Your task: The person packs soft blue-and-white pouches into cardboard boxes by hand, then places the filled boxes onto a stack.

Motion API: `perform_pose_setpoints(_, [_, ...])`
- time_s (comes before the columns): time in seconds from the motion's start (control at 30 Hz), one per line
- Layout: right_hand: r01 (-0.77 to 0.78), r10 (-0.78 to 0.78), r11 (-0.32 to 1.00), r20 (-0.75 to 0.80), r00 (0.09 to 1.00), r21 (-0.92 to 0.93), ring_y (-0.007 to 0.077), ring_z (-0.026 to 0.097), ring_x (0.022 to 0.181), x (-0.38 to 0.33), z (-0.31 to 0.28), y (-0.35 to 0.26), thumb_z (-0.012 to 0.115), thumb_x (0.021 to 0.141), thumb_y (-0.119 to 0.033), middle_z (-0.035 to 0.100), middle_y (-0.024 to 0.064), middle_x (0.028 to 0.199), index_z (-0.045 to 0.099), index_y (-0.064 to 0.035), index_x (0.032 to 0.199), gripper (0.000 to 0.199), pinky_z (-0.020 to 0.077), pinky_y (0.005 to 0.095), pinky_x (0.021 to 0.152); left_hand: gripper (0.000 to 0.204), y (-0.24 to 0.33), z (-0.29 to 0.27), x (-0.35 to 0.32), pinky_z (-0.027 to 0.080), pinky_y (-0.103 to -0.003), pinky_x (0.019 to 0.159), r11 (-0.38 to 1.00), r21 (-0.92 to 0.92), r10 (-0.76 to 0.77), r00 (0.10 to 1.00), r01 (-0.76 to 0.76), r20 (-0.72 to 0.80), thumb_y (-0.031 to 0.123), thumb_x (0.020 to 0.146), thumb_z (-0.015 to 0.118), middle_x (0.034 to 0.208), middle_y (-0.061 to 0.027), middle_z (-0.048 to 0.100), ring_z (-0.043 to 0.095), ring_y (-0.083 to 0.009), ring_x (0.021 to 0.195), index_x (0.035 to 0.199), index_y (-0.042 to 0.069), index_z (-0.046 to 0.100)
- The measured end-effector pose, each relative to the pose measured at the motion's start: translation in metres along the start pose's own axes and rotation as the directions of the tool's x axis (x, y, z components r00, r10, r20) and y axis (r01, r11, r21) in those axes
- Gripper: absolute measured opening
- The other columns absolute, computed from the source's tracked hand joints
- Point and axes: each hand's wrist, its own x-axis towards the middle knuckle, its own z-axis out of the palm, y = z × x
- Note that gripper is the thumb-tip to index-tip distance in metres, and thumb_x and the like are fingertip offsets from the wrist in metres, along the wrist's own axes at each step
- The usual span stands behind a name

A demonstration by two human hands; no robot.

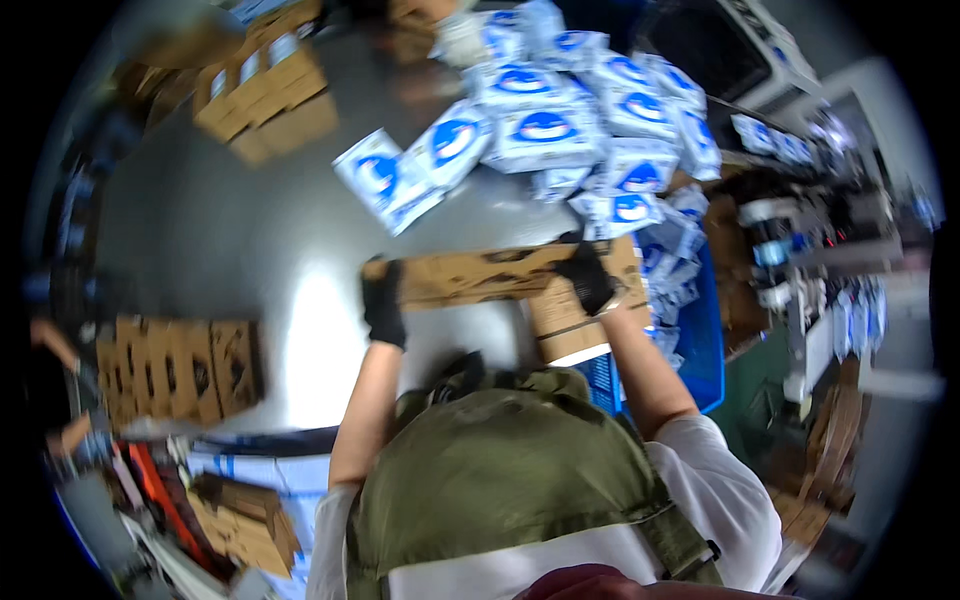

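Note:
In front of my body, a long brown cardboard box (pixel 470 278) with dark printed marks is held sideways between my gloved hands. My left hand (pixel 384 308), in a black glove, grips its left end. Toward the other end, my right hand (pixel 588 280) is closed on the same box, its fingers partly out of sight. Just below the right hand is another piece of cardboard (pixel 562 318); whether it is joined to the box, I cannot tell. Beyond my hands lies a heap of white and blue sealed packets (pixel 545 130), with one loose packet (pixel 378 172) nearest the left.
A grey metal table (pixel 240 220) carries cartons (pixel 265 95) at far left and a row of brown boxes (pixel 180 370) at near left. A blue crate (pixel 708 335) of packets stands on my right. Another person's arm (pixel 55 342) shows at the left edge.

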Motion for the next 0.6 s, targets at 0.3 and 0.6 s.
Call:
perform_pose_setpoints(0.3, [-0.119,0.179,0.742,-0.024,0.984,0.660,0.0146,0.059,0.085,0.000,0.031,-0.017,0.062,0.076,-0.008,0.065,0.0095,0.092,0.064,-0.0009,0.084,0.011,0.0442,0.0265,0.080,0.021,0.015,-0.024,-0.015,0.038,-0.028,0.084,0.972,-0.207,0.101,0.994,-0.108,-0.043,0.014,0.080,0.055,0.101,-0.0056,0.058,0.051,-0.0151,0.095,0.099,0.004,0.057])
perform_pose_setpoints(0.6, [-0.046,0.159,0.869,-0.190,0.969,0.494,0.0160,0.061,0.089,-0.021,0.071,-0.019,0.060,0.076,-0.011,0.065,0.0087,0.096,0.064,-0.0032,0.098,0.023,0.0461,0.0264,0.078,0.034,0.034,-0.050,-0.043,0.039,-0.032,0.087,0.857,0.440,0.250,0.963,-0.270,0.104,0.022,0.090,0.043,0.101,-0.0101,0.054,0.049,-0.0193,0.098,0.113,-0.001,0.052])
